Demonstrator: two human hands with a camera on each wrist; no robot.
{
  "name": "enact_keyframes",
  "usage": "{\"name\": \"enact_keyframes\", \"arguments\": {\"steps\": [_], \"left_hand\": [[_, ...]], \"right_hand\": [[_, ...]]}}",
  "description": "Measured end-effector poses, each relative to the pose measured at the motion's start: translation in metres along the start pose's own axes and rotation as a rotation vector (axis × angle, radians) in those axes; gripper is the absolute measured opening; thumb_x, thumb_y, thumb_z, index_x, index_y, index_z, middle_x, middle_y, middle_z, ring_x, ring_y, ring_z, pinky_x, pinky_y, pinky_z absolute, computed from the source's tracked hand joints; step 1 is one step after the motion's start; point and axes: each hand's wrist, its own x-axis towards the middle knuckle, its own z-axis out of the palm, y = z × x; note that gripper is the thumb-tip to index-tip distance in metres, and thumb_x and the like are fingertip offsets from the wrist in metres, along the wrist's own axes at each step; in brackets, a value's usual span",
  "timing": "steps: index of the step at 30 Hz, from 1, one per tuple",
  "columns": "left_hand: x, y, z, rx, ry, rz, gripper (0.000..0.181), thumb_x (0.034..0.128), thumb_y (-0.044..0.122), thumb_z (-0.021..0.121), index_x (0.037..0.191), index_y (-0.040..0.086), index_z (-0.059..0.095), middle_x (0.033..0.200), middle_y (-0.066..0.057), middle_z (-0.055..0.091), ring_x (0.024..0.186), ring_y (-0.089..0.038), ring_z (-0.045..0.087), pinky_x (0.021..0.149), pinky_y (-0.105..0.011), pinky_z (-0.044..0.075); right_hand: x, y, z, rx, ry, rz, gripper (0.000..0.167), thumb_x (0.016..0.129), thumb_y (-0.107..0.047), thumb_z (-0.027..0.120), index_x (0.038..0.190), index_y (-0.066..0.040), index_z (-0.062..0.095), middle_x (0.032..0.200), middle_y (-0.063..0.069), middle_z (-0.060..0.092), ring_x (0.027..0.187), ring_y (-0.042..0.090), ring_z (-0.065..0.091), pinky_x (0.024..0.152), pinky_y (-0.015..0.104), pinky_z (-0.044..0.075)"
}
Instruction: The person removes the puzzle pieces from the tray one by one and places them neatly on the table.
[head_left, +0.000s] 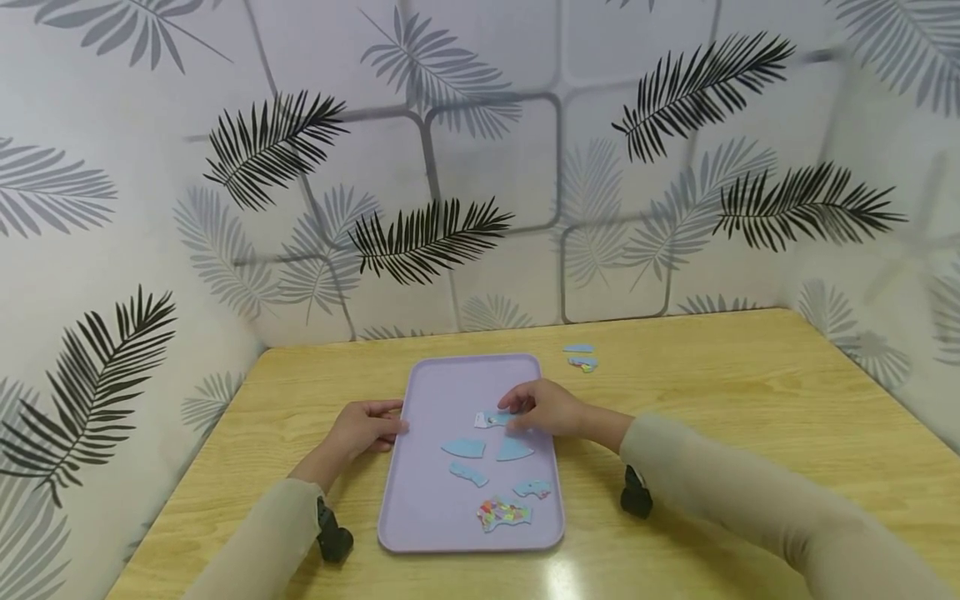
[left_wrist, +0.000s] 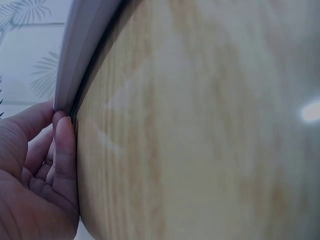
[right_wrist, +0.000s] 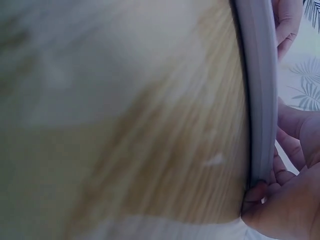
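A lilac tray point(head_left: 442, 533) lies on the table with several light-blue pieces on it. My left hand point(head_left: 366, 429) grips its left rim, thumb on top; in the left wrist view the left hand point(left_wrist: 42, 175) is against the tray's side point(left_wrist: 82, 45). Over the tray's right half, my right hand point(head_left: 551, 408) pinches a small blue piece point(head_left: 487, 419) between thumb and fingers. Below it lie two curved blue pieces point(head_left: 465, 448) point(head_left: 513, 450), two smaller ones point(head_left: 468, 475) point(head_left: 532, 488) and a multicoloured one point(head_left: 504, 514). The right wrist view shows the right hand point(right_wrist: 295, 175) beyond the tray rim point(right_wrist: 260, 90), the piece hidden.
Two more pieces, one plain blue point(head_left: 578, 348) and one with coloured bits point(head_left: 583, 363), lie on the wooden table point(head_left: 712, 392) beyond the tray's upper right corner. A leaf-patterned wall covering point(head_left: 495, 275) stands behind and beside the table.
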Motion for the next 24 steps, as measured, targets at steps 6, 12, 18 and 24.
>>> {"name": "enact_keyframes", "arguments": {"steps": [6,12,18,24], "left_hand": [[0.0017,0.0002,0.0005,0.007,0.014,-0.008,0.049,0.0841,0.005,0.076,0.131,0.004,0.062,0.099,-0.009,0.069,0.071,-0.014,0.065,0.060,-0.026,0.056],[0.0020,-0.0012,0.0012,0.009,0.012,-0.008,0.048,0.0845,0.005,0.075,0.131,0.003,0.061,0.098,-0.008,0.069,0.071,-0.014,0.065,0.060,-0.026,0.056],[0.0008,-0.0015,0.0012,0.020,0.011,-0.005,0.048,0.0846,0.007,0.076,0.130,0.003,0.062,0.097,-0.008,0.068,0.071,-0.014,0.064,0.061,-0.026,0.056],[0.0007,-0.0011,0.0012,0.026,0.010,-0.007,0.048,0.0851,0.007,0.075,0.131,0.003,0.061,0.101,-0.009,0.067,0.072,-0.014,0.063,0.061,-0.026,0.056]], "right_hand": [[0.0018,0.0003,0.0032,-0.015,0.033,0.000,0.025,0.081,-0.010,0.080,0.104,-0.005,0.073,0.094,0.000,0.066,0.089,0.015,0.056,0.081,0.029,0.047],[0.0028,-0.0001,0.0070,-0.048,0.046,0.060,0.024,0.080,-0.012,0.081,0.102,-0.010,0.075,0.093,-0.002,0.063,0.088,0.014,0.053,0.080,0.030,0.046],[0.0022,-0.0017,0.0093,-0.087,0.047,0.079,0.022,0.080,-0.013,0.081,0.101,-0.012,0.076,0.090,-0.004,0.061,0.086,0.014,0.051,0.078,0.029,0.045],[0.0011,-0.0059,0.0090,-0.097,0.043,0.081,0.020,0.080,-0.013,0.081,0.099,-0.012,0.076,0.089,-0.004,0.061,0.085,0.014,0.051,0.078,0.029,0.045]]}}
